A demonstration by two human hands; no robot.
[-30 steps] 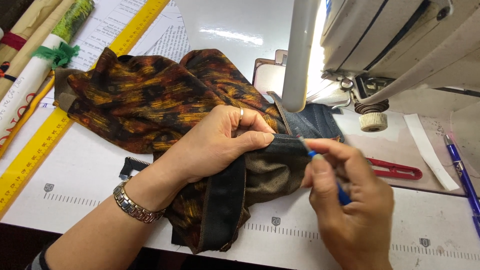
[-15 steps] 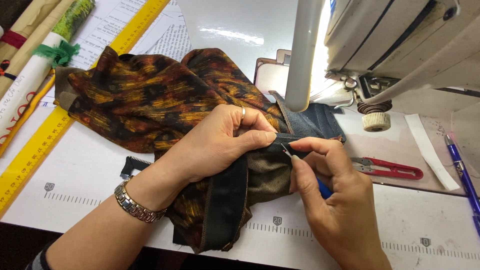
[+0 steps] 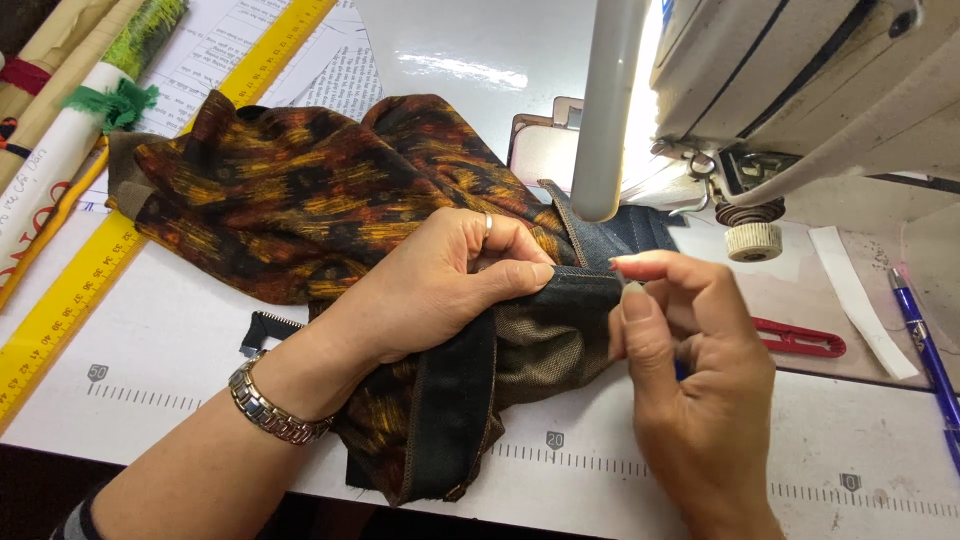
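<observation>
A crumpled orange-and-black patterned garment (image 3: pixel 290 200) with a dark denim band (image 3: pixel 455 400) and olive lining (image 3: pixel 545 350) lies on the white table (image 3: pixel 180 360). My left hand (image 3: pixel 440 290), with a ring and a metal wristwatch (image 3: pixel 270 410), pinches the folded denim edge between thumb and fingers. My right hand (image 3: pixel 690 370) is at the same edge, its thumb and forefinger closed right beside my left thumb. A blue-handled tool (image 3: pixel 680 370) is tucked in the right palm, almost hidden; its tip cannot be seen.
A sewing machine (image 3: pixel 800 80) and a white post (image 3: pixel 605 110) stand just behind the hands. Red snips (image 3: pixel 800 340), a white strip (image 3: pixel 860 300) and a blue pen (image 3: pixel 925 350) lie right. A yellow ruler (image 3: pixel 70 290), paper rolls (image 3: pixel 50 170) and a small black piece (image 3: pixel 265 328) lie left.
My right hand has moved up and left to the denim edge and turned, so the blue tool now hides in the palm. My left hand has kept its grip.
</observation>
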